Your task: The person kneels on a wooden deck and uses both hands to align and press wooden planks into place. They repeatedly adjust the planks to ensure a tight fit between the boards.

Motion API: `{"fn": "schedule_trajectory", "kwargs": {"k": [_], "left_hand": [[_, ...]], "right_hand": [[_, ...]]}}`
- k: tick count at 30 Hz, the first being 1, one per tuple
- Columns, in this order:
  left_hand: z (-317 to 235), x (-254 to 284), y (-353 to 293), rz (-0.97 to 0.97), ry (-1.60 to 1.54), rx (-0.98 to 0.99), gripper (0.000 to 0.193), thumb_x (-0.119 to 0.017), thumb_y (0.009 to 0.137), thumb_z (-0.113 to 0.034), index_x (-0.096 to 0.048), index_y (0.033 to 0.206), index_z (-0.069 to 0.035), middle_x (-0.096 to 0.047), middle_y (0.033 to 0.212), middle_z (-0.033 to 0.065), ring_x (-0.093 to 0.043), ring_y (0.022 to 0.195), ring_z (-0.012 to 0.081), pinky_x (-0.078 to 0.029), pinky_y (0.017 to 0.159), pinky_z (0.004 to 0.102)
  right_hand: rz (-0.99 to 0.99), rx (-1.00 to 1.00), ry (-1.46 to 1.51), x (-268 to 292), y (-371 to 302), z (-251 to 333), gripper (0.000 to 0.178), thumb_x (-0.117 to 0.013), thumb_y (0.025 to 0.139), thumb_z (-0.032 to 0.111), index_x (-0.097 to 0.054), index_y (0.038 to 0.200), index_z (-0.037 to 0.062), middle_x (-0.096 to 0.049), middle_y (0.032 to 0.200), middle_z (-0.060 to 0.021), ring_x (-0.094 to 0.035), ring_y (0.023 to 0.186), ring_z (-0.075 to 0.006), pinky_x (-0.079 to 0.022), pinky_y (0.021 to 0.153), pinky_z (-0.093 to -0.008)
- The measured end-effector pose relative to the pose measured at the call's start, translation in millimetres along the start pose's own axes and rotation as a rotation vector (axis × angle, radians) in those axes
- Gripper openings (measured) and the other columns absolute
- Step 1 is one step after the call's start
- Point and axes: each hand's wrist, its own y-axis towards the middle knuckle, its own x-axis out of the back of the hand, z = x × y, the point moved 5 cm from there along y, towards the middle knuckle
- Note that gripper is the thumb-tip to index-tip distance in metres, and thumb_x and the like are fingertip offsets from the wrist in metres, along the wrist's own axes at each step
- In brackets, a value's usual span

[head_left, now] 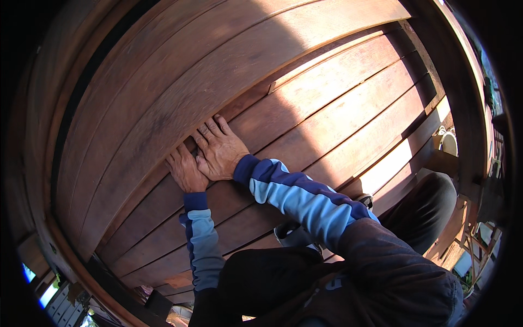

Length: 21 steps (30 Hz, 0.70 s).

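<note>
My left hand (187, 170) and my right hand (220, 151) lie side by side and touch, backs upward, on a reddish-brown slatted wooden surface (305, 136). The fingers of both are stretched toward the lower edge of a wide wooden board (218, 79). My right fingertips rest at that edge, slightly spread, and its thumb lies against the left hand. Left fingertips meet the same edge a little further left. Between the hands is a small dark gap; whether anything is under the palms is hidden.
Bright sunlight covers the right part of the slats. A thick dark wooden frame (473, 103) curves along the right side. My dark-trousered knee (436, 201) is at the right, with a dark shoe (366, 200) nearby. White round objects (449, 143) sit by the frame.
</note>
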Motion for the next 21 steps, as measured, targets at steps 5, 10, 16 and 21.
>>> {"fn": "schedule_trajectory", "kwargs": {"k": [5,10,16,21], "left_hand": [[-0.1,-4.6,-5.9,0.056,0.136,0.081,0.078,-0.066,0.080,-0.040,-0.035,0.140,-0.001,-0.035,0.143,0.0211,-0.034,0.129,0.0427,-0.025,0.108,0.0577],[0.8,-4.8,-6.2,-0.001,-0.005,0.030,0.078,-0.066,0.078,-0.036,-0.034,0.141,-0.001,-0.033,0.143,0.0230,-0.032,0.130,0.0453,-0.024,0.109,0.0574],[3.0,-5.4,-5.2,-0.002,-0.014,0.054,0.077,-0.067,0.077,-0.031,-0.036,0.140,0.000,-0.034,0.143,0.0241,-0.031,0.131,0.0450,-0.024,0.110,0.0547],[3.2,-5.3,-6.6,-0.020,-0.029,0.064,0.075,-0.067,0.077,-0.029,-0.037,0.140,-0.002,-0.035,0.142,0.0240,-0.031,0.132,0.0440,-0.025,0.111,0.0529]], "right_hand": [[0.003,0.026,0.043,-1.4,-1.5,-4.4,0.072,-0.039,0.086,0.041,-0.038,0.138,-0.0078,-0.031,0.148,-0.0240,-0.016,0.142,-0.0377,-0.006,0.116,-0.0500],[0.041,0.030,0.014,-1.6,-2.3,-3.5,0.072,-0.036,0.090,0.042,-0.034,0.140,-0.0092,-0.029,0.149,-0.0236,-0.015,0.143,-0.0373,-0.006,0.117,-0.0489],[0.117,0.010,0.006,-0.6,-2.2,-2.6,0.071,-0.035,0.090,0.041,-0.034,0.139,-0.0104,-0.029,0.149,-0.0235,-0.016,0.143,-0.0375,-0.006,0.117,-0.0472],[0.126,0.000,0.008,-2.2,-1.7,-2.7,0.070,-0.036,0.090,0.040,-0.035,0.138,-0.0109,-0.030,0.148,-0.0248,-0.016,0.142,-0.0385,-0.006,0.117,-0.0477]]}}
